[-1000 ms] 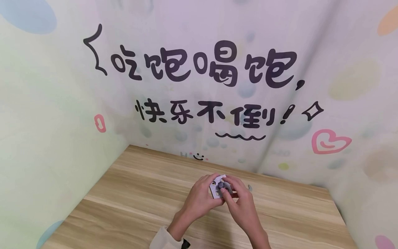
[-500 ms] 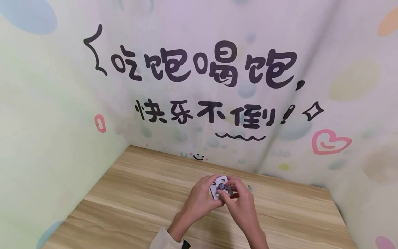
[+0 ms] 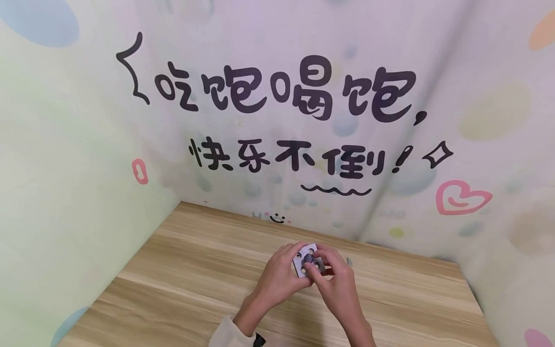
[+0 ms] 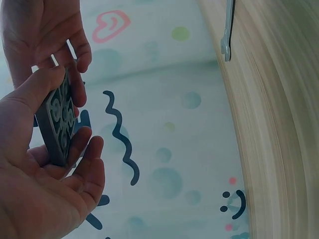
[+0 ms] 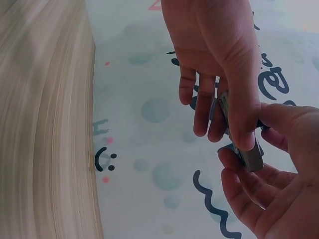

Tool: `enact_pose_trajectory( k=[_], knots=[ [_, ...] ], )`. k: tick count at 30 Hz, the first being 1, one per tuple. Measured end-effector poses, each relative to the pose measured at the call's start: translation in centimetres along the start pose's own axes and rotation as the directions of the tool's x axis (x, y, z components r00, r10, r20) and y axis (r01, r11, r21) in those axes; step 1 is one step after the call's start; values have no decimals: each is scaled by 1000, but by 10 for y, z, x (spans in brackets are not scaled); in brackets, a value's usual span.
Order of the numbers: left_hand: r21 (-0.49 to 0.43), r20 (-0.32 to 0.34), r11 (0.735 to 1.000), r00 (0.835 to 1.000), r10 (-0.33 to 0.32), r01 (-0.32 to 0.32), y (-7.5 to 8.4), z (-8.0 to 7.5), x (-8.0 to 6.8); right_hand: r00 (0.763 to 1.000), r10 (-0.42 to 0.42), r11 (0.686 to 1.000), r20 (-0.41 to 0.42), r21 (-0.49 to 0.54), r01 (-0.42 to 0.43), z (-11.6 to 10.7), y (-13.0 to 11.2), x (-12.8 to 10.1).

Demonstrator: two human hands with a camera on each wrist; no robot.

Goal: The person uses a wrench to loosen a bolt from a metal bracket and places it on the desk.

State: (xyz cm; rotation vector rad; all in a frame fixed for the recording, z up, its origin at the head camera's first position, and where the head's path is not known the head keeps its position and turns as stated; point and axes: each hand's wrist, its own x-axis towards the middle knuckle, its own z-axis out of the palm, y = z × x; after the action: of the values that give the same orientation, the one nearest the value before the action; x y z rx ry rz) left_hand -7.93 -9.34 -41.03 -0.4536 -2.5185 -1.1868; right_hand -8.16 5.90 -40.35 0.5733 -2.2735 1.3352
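- left hand (image 3: 277, 275): grip curled round the near edge of the small block (image 3: 298, 262), thumb on one side, fingers behind. It holds the block up off the surface (image 3: 195, 270), approx mid-frame, face tilted toward the head cam.
- block: pale grey square w/ round holes near the corners. The left wrist cam shows a dark patterned back side (image 4: 56, 119).
- dark round bit (image 3: 309, 259): sits in the centre of the block's face.
- right hand (image 3: 340, 286): thumb + forefinger pinching at that round bit, other fingers loosely bent.
- step, imo: working the centre bit into or out of the block. Next move prob needs the left hand holding steady while the right turns or presses squarely.
- thin metal tool (image 3: 349, 261): lies flat on the surface just right of the hands, untouched.
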Motion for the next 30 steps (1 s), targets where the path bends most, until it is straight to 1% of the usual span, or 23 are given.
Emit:
enact_pose_trajectory(
  k=[14,24,30],
  knots=[
    [4,3,1000,1000,4,-4,1,-2,-1,999,-43,999,3,-23,43,-1,1,-1],
    [3,5,1000,1000,5,-5,0,-1,-1,994,-110,993,5,-30,110,-1,4,-1],
    [4,-1,1000,1000,14,-14,0,-2,-1,993,-117,993,17,-29,118,-3,3,-1]
  ],
)
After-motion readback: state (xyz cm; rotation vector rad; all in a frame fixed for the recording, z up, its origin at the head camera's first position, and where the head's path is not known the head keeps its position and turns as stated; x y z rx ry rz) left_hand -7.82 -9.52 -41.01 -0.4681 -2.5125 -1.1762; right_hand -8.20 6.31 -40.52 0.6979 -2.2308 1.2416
